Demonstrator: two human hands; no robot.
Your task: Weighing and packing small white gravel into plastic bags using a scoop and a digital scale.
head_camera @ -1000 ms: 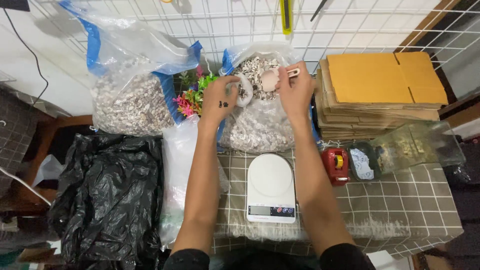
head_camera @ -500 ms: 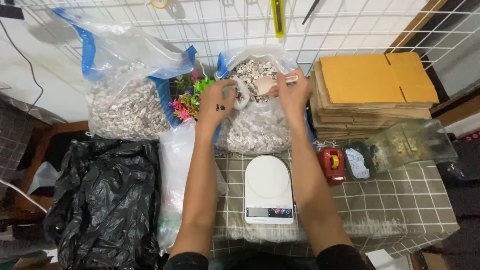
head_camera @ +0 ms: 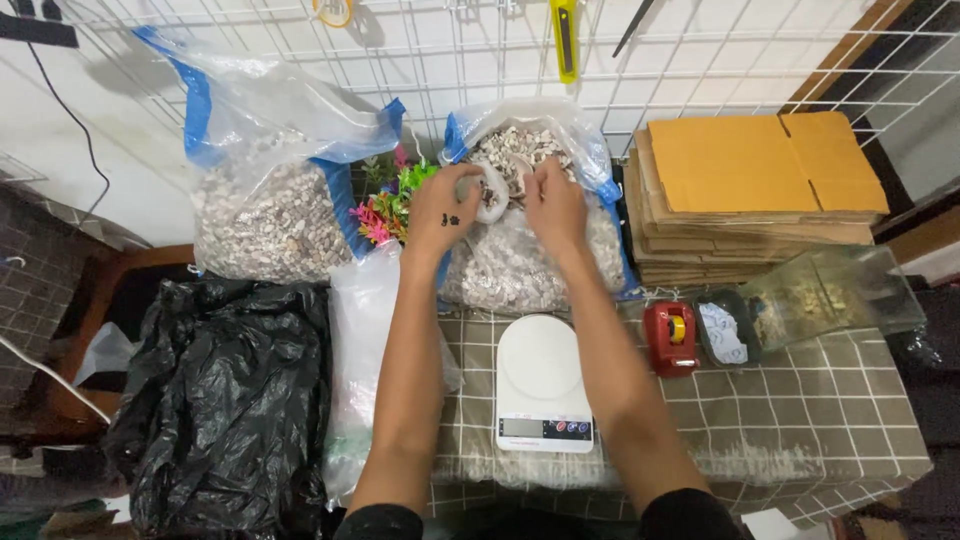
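Observation:
My left hand [head_camera: 443,207] grips a small clear bag [head_camera: 491,190] partly filled with pebbles, held at the mouth of a big clear, blue-edged bag of pebbles [head_camera: 520,262]. Just to its right, my right hand [head_camera: 553,203] is palm down on the pebbles [head_camera: 515,145] at the top of the big bag. Its fingers curl around a pale scoop [head_camera: 519,169], of which only a sliver shows. A white kitchen scale [head_camera: 543,380] with nothing on it stands on the checked table between my forearms.
A second big pebble bag [head_camera: 265,210] and plastic plants [head_camera: 385,205] stand at left. A black plastic bag [head_camera: 220,390] and clear bags [head_camera: 360,330] lie at front left. At right are flat cardboard boxes [head_camera: 750,190], a red tape dispenser [head_camera: 670,335] and a glass tank [head_camera: 835,290].
My right hand has come down and left from above the big bag, pushing the scoop into the pebbles. My left hand still holds the small bag in place.

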